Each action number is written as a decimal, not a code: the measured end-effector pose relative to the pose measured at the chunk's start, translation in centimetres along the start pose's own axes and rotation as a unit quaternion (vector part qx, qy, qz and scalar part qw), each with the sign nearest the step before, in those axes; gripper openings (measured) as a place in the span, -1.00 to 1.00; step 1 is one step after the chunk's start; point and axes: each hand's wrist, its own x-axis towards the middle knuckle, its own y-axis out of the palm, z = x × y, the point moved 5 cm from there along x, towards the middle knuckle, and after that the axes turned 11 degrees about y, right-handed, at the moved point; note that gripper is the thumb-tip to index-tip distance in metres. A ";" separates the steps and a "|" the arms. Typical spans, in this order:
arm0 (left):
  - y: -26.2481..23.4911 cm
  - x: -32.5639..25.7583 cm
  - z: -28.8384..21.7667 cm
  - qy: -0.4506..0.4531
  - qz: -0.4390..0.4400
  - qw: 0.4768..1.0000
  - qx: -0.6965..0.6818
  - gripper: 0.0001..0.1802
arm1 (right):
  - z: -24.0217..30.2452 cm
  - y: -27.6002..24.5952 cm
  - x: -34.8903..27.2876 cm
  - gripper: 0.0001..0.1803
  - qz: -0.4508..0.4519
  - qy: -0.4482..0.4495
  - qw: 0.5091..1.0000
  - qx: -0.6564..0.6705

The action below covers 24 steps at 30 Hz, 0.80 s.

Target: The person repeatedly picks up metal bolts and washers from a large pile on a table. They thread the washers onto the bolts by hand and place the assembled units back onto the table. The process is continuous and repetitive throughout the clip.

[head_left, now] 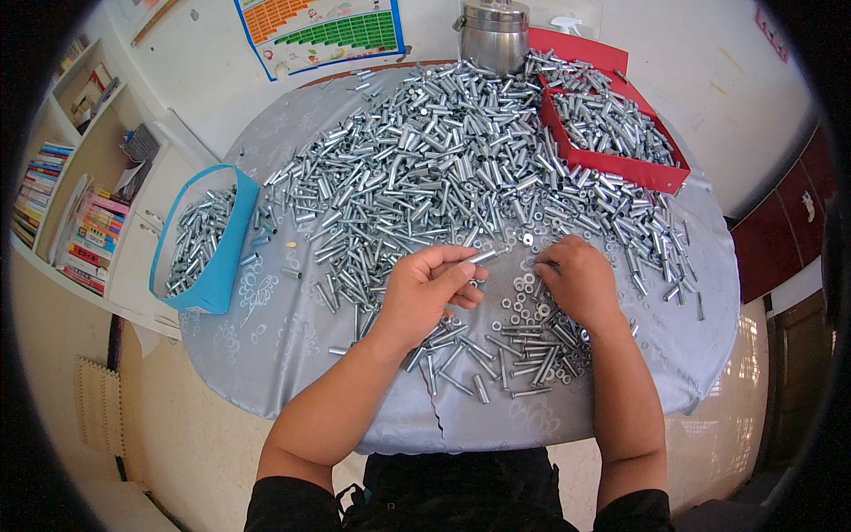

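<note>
My left hand (428,290) is raised just above the table and pinches a short silver metal sleeve (484,256) between thumb and forefinger, its end pointing right. My right hand (579,282) rests palm down on the table, fingertips on a scatter of small washers (523,297). Below both hands lie loose long bolts and nuts (523,355). A big heap of silver metal sleeves (443,160) covers the grey tablecloth (284,346) beyond my hands.
A blue bin (213,257) with several sleeves stands at the table's left edge. A red tray (620,164) full of sleeves sits at the back right, a steel pot (495,34) behind the heap. Bookshelves (66,204) stand on the left, a dark red cabinet (789,222) on the right.
</note>
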 end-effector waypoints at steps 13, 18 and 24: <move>0.1 -0.1 0.0 -0.004 0.000 1.000 0.011 -0.71 | -0.3 -0.2 0.1 -0.83 0.017 0.055 0.998 0.009; 0.1 -0.1 0.0 -0.003 0.003 1.000 0.014 -0.70 | -1.0 0.6 0.5 -0.82 0.017 0.023 0.999 0.022; 0.1 -0.3 -0.2 -0.014 0.007 1.000 0.016 -0.71 | 0.2 0.5 0.7 -0.89 0.087 0.091 0.933 0.336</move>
